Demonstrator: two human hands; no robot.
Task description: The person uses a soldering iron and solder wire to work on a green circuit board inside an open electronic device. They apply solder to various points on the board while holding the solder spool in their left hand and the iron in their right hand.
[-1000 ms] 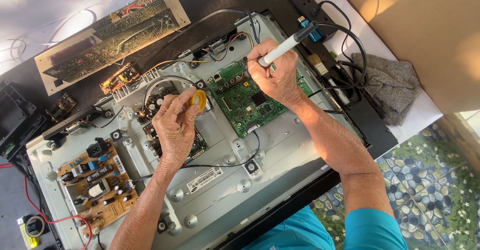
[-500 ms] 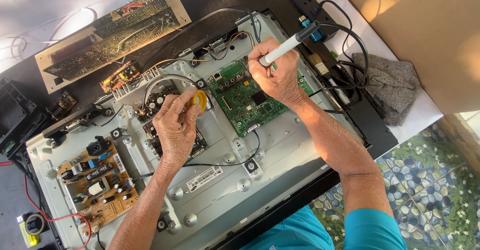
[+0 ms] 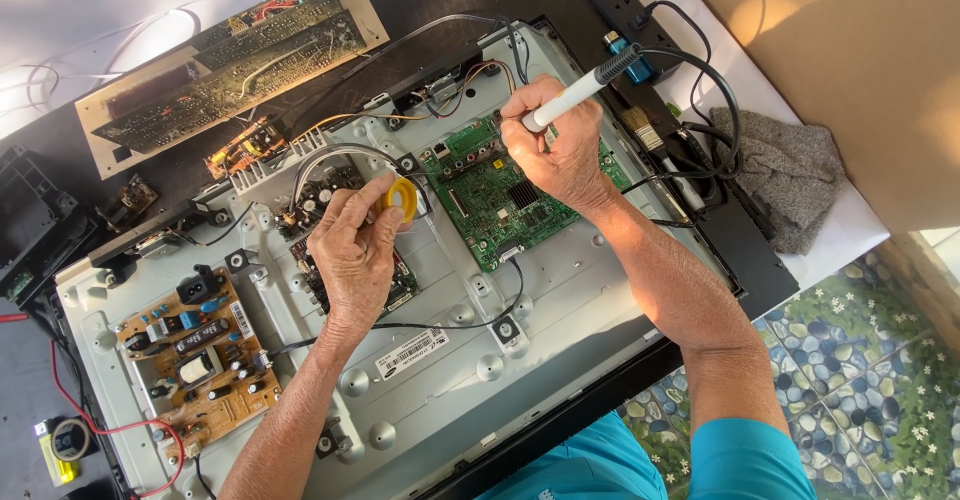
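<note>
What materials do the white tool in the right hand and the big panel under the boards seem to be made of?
The soldering iron in the right hand: handle probably smooth white plastic, with a ribbed black end, likely rubber or plastic.
The back panel: likely sheet metal, dull grey with stamped dimples and screw holes.

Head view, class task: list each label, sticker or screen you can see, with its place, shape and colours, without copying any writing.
White rectangular sticker with dark barcode-like marks: on the grey metal back panel, below the left hand, tilted.
Small white rectangular label: at the right edge of the tan power circuit board, narrow, standing on end.
No lit screen or package shows.
</note>
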